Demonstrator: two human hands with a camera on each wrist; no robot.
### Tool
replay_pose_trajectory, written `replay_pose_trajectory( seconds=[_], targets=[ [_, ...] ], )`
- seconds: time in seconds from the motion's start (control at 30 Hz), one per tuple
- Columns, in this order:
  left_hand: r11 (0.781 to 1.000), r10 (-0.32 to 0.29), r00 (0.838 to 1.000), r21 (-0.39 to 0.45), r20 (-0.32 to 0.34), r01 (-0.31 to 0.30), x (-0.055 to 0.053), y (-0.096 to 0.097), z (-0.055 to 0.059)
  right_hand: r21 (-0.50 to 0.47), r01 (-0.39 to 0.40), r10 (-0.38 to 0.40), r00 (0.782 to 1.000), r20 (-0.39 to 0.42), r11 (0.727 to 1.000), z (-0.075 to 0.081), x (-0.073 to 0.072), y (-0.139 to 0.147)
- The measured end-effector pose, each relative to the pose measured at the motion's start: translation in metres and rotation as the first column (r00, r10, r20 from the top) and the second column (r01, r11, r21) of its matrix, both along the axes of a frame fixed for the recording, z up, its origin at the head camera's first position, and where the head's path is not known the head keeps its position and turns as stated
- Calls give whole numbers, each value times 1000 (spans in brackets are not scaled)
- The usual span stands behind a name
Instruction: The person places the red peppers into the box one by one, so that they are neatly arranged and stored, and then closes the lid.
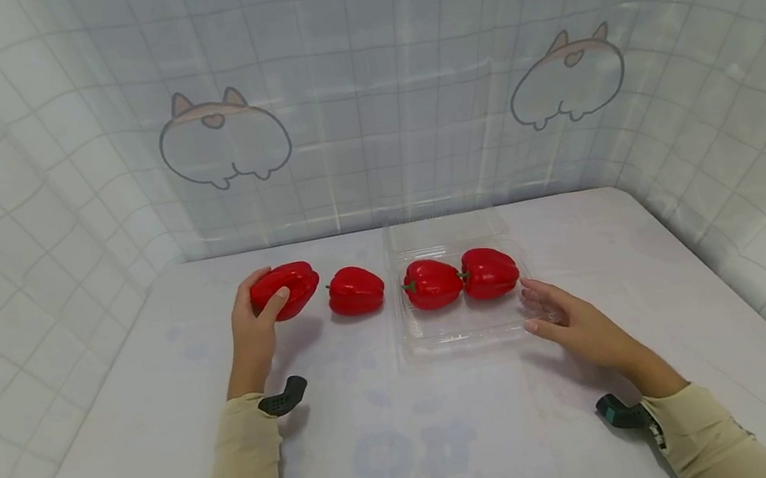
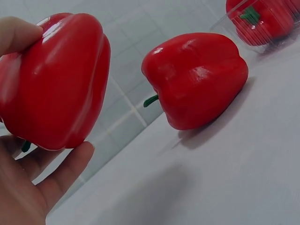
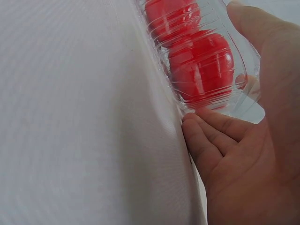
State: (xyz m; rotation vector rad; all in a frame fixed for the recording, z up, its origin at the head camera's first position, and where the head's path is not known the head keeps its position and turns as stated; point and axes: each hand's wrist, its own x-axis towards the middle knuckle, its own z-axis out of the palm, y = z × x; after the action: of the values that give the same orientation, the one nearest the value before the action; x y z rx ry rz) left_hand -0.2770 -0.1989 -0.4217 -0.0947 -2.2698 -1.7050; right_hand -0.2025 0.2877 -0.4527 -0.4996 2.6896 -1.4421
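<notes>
Four shiny red peppers (image 1: 356,291), two in one clear box (image 1: 461,322). The left hand (image 1: 256,328) has fingers round another; the right hand (image 1: 584,328), by the box, has thumb and fingers apart.

Free tabletop (image 1: 373,410) in front of container (image 1: 461,324), 1 loose pepper (image 1: 356,292) blocking its left side, 2 peppers (image 1: 490,273) inside

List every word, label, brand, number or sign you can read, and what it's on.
No readable text anywhere.
Red peppers and clear container: no legible label.
White table: faint bluish marks, too blurred to read.
Wall covering: animal drawings, no words visible.
Wrist devices: too small to tell.
</notes>
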Motion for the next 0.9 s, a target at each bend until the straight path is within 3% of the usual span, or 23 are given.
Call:
replay_pose_trajectory(
  seconds=[0.43,0.9],
  targets=[
    [993,-68,997,97,-41,72,0,10,2,5,1,-1,1000,-2,1000,-2,-1,1],
    [989,-107,988,89,-111,117,-2,30,4,1,3,-3,1000,7,1000,-2,-2,1]
  ],
)
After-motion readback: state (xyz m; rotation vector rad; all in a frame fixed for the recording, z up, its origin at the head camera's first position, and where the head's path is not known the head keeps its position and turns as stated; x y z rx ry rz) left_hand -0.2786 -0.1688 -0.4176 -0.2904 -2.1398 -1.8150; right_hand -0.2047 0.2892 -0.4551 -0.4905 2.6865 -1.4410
